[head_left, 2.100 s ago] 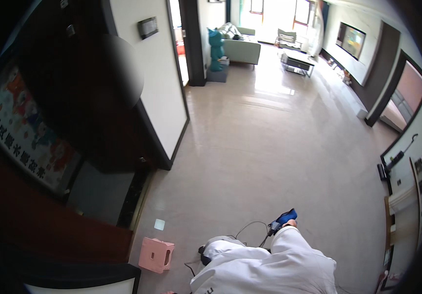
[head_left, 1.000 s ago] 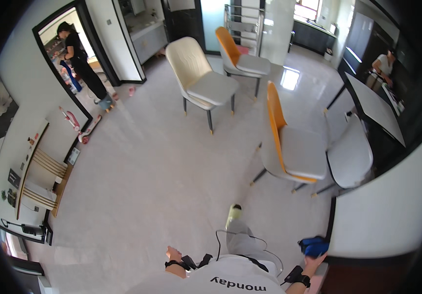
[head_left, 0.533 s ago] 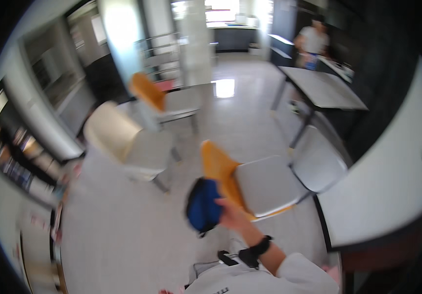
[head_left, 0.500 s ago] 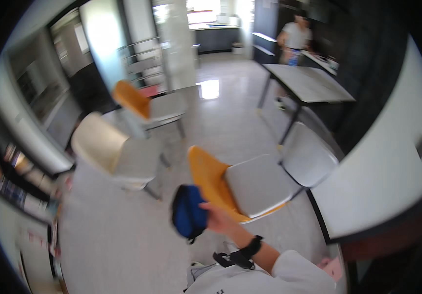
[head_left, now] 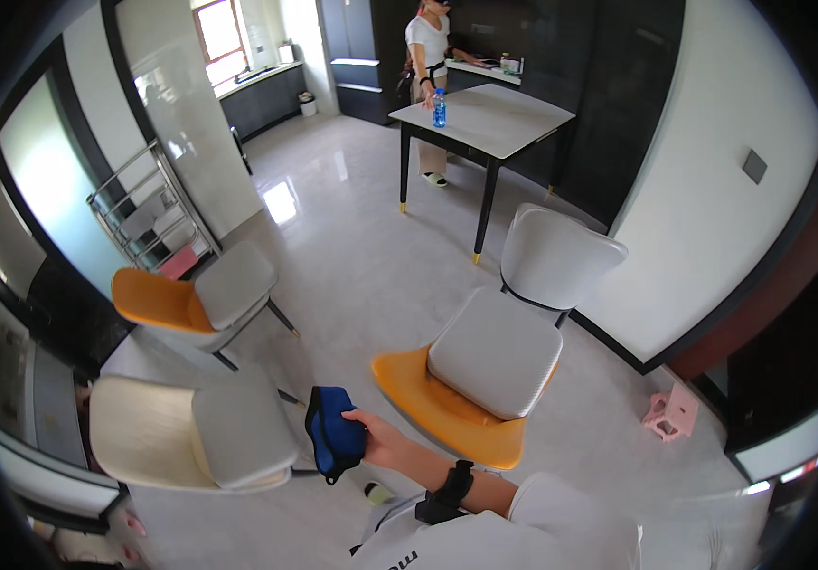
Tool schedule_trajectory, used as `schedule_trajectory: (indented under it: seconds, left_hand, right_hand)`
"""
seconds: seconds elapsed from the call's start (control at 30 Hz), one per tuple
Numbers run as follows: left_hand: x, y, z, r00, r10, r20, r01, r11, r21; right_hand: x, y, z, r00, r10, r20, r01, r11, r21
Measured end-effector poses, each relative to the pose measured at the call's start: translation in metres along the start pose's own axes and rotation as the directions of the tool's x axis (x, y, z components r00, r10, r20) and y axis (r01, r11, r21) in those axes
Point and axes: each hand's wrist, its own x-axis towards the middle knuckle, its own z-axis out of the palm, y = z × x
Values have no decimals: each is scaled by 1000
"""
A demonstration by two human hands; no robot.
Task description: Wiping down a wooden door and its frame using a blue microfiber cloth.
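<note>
My right hand (head_left: 376, 439) is closed round a small blue and black pouch (head_left: 337, 433) with a dark loop at its bottom, held out in front of me. The thumb lies on the pouch's right side, and a black band is strapped round my wrist. Just right of the hand stands an orange chair (head_left: 447, 410) with a grey seat. To the left is a cream chair (head_left: 148, 432), also with a grey seat. My left hand is out of view.
Another orange chair (head_left: 162, 299) stands farther left, near a metal rack (head_left: 157, 214). A grey chair (head_left: 561, 256) is beside a marble-topped table (head_left: 499, 116). Behind it, a person (head_left: 428, 47) has a hand by a blue bottle (head_left: 439, 109). A pink stool (head_left: 672, 412) stands right.
My view has swung to the right, so the chairs and table appear farther left. The pouch remains in my right hand. The pink stool has come fully into view.
</note>
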Motion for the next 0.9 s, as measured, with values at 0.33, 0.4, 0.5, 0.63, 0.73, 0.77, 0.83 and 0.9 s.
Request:
schedule_trajectory:
  seconds: [0.33,0.4,0.5,0.63,0.73,0.77,0.83,0.9]
  left_hand:
    - [204,165,14,976,91,198,-81,995,-61]
    - [167,196,58,980,87,181,-98,994,50]
    - [156,208,81,944,193,269,-250,948,198]
    - [142,224,137,912,214,349,-340,870,357]
    - [161,251,213,905,128,406,-329,815,477]
    - [170,264,238,905,106,413,-328,792,515]
    - [184,291,288,905,62,421,-329,730,599]
    - [199,323,334,911,40,410,-333,659,675]
  right_hand:
    - [126,-19,57,980,-149,-136,168,975,145]
    - [153,-47,57,956,-201,-214,237,959,155]
    - [196,-99,59,917,-278,-285,340,919,198]
    - [254,-195,23,889,-400,-224,455,822,341]
    - [278,-271,-6,712,-682,-168,674,731,-108]
    - [276,-299,18,797,-505,-331,598,734,321]
    - [280,-339,23,711,-608,-353,701,645,303]
    - [278,-374,23,622,-656,-428,782,542,306]
